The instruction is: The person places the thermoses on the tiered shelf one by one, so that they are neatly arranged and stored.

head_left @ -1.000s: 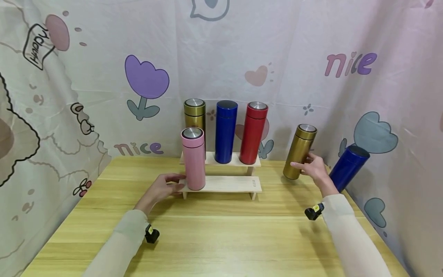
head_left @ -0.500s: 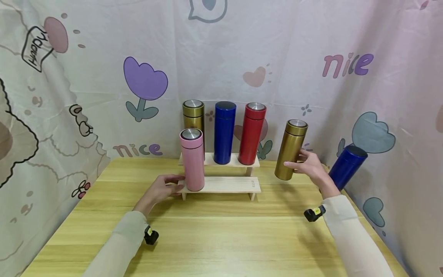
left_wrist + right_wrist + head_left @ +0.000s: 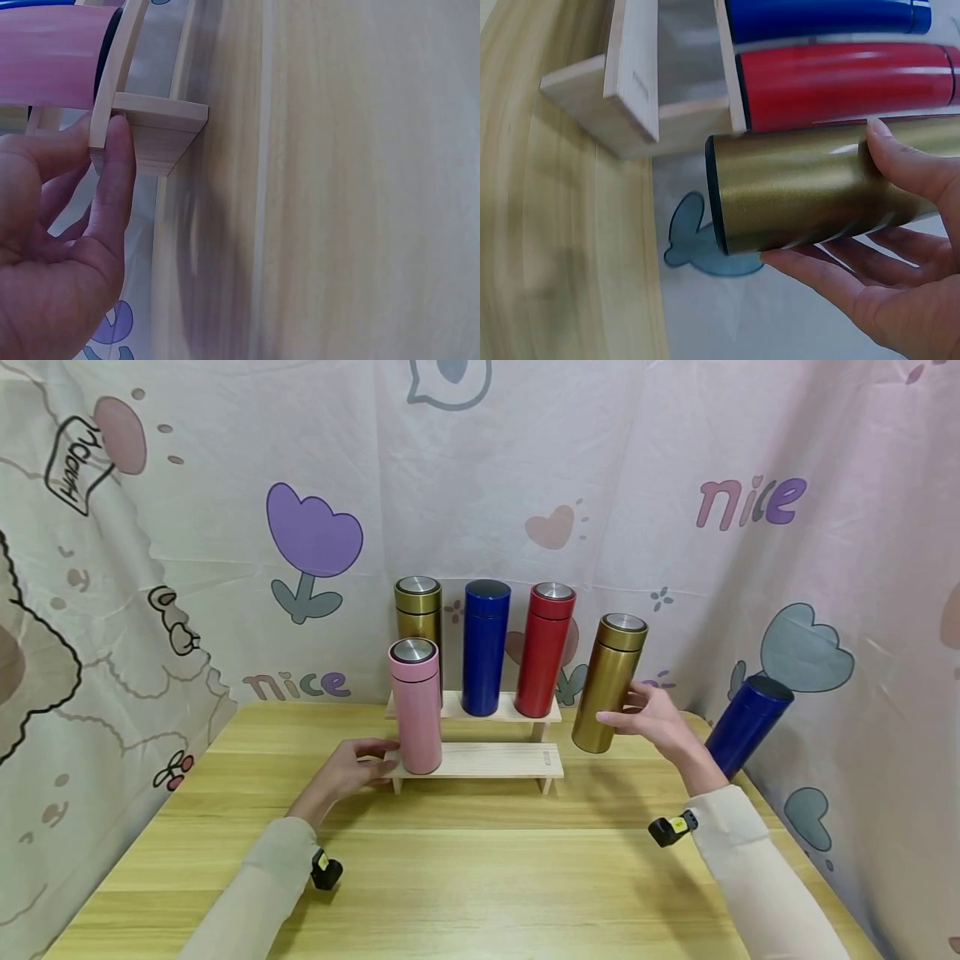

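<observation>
My right hand (image 3: pixel 651 723) grips a gold thermos flask (image 3: pixel 609 685) round its lower body, tilted a little and held up off the table, right of the two-tier wooden stand (image 3: pixel 502 760). In the right wrist view the thumb lies on one side of the gold flask (image 3: pixel 802 195) and the fingers on the other. My left hand (image 3: pixel 347 777) pinches the left end of the stand's lower shelf; the left wrist view shows thumb and fingers on the board's end (image 3: pixel 112 97). A pink thermos (image 3: pixel 417 710) stands upright on that shelf, beside the left fingertips.
On the upper shelf stand another gold thermos (image 3: pixel 420 610), partly hidden by the pink one, a blue thermos (image 3: pixel 485 652) and a red thermos (image 3: pixel 545 652). A second blue thermos (image 3: pixel 750 722) is at the table's right edge, behind the right forearm. A printed cloth (image 3: pixel 637 460) hangs behind.
My right hand has carried the gold thermos leftward, closer to the stand, and slightly up off the table. The left hand has stayed on the shelf's end.
</observation>
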Demonstrator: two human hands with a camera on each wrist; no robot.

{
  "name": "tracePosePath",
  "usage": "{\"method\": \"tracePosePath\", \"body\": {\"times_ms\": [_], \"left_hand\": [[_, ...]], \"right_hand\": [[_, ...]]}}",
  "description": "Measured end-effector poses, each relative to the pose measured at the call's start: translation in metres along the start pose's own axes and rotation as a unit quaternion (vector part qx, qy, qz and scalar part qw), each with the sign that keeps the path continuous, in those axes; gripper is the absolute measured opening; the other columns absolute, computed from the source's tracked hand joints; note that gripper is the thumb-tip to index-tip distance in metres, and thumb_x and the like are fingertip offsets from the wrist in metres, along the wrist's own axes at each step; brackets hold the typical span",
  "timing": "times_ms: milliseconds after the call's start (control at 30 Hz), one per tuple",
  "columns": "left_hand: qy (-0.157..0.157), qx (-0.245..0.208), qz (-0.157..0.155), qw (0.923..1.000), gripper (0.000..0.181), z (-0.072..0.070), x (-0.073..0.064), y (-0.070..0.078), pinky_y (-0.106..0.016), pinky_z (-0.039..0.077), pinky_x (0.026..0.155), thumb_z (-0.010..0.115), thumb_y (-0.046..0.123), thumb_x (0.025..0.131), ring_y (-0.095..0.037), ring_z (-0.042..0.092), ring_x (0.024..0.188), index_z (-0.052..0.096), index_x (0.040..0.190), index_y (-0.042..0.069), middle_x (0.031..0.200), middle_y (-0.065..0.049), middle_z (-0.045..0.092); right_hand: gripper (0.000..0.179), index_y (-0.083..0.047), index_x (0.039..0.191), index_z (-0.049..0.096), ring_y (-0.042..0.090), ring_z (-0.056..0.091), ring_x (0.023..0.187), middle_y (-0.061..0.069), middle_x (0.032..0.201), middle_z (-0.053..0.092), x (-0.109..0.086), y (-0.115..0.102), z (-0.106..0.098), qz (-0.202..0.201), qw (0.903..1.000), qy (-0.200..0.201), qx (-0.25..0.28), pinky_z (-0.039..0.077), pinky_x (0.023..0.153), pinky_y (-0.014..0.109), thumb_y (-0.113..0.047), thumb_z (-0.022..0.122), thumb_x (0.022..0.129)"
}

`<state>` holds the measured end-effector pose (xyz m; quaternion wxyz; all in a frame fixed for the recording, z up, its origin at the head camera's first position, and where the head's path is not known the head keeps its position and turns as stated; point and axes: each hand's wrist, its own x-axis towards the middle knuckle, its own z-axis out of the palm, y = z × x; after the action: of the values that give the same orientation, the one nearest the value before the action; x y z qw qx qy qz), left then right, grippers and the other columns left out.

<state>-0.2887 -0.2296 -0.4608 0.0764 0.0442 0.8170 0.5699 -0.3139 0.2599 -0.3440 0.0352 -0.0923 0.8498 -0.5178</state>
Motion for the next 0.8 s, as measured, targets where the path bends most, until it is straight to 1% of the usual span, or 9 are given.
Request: {"method": "tracePosePath", "body": {"times_ms": [100, 267, 400, 533, 800], "left_hand": [[-0.001, 0.001, -0.001, 1.0, 0.045, 0.0, 0.0, 0.001, -0.035, 0.065, 0.088, 0.072, 0.009, 0.096, -0.019, 0.07, 0.1, 0.062, 0.139, 0.0, 0.129, -0.023, 0.062], [0.002, 0.007, -0.006, 1.0, 0.046, 0.001, -0.001, 0.002, -0.035, 0.065, 0.088, 0.072, 0.011, 0.096, -0.019, 0.07, 0.101, 0.062, 0.139, 0.001, 0.131, -0.023, 0.062], [0.0, 0.007, -0.005, 1.0, 0.047, 0.0, -0.002, 0.002, -0.036, 0.065, 0.089, 0.073, 0.012, 0.096, -0.02, 0.07, 0.103, 0.062, 0.14, 0.002, 0.133, -0.023, 0.061], [-0.001, 0.005, -0.003, 1.0, 0.048, 0.0, -0.002, 0.001, -0.037, 0.065, 0.09, 0.072, 0.013, 0.097, -0.02, 0.07, 0.105, 0.061, 0.141, 0.001, 0.134, -0.024, 0.061], [-0.001, 0.003, 0.003, 1.0, 0.047, 0.0, -0.001, 0.001, -0.035, 0.065, 0.088, 0.073, 0.012, 0.096, -0.021, 0.071, 0.104, 0.061, 0.141, 0.0, 0.133, -0.025, 0.061]], "right_hand": [[0.084, 0.003, 0.156, 0.035, 0.045, 0.056, 0.132, 0.031, 0.148, 0.053, -0.001, -0.007, 0.006, -0.009, 0.9999, -0.011, 0.001, 0.06, 0.1, 0.052, -0.021, 0.081, 0.09], [0.084, 0.005, 0.156, 0.036, 0.046, 0.058, 0.131, 0.031, 0.146, 0.055, -0.003, -0.017, 0.017, -0.026, 0.9992, -0.029, -0.007, 0.06, 0.1, 0.049, -0.019, 0.082, 0.089], [0.081, 0.006, 0.154, 0.039, 0.045, 0.061, 0.128, 0.03, 0.144, 0.058, -0.003, -0.021, 0.028, -0.035, 0.9985, -0.038, -0.015, 0.061, 0.1, 0.046, -0.019, 0.082, 0.089], [0.079, 0.005, 0.152, 0.041, 0.045, 0.062, 0.127, 0.03, 0.143, 0.058, -0.001, -0.023, 0.04, -0.039, 0.998, -0.05, -0.01, 0.061, 0.099, 0.047, -0.019, 0.082, 0.089], [0.079, 0.002, 0.152, 0.042, 0.042, 0.062, 0.127, 0.027, 0.143, 0.059, 0.002, -0.029, 0.06, -0.043, 0.9977, -0.053, 0.007, 0.06, 0.1, 0.048, -0.019, 0.082, 0.088]]}}
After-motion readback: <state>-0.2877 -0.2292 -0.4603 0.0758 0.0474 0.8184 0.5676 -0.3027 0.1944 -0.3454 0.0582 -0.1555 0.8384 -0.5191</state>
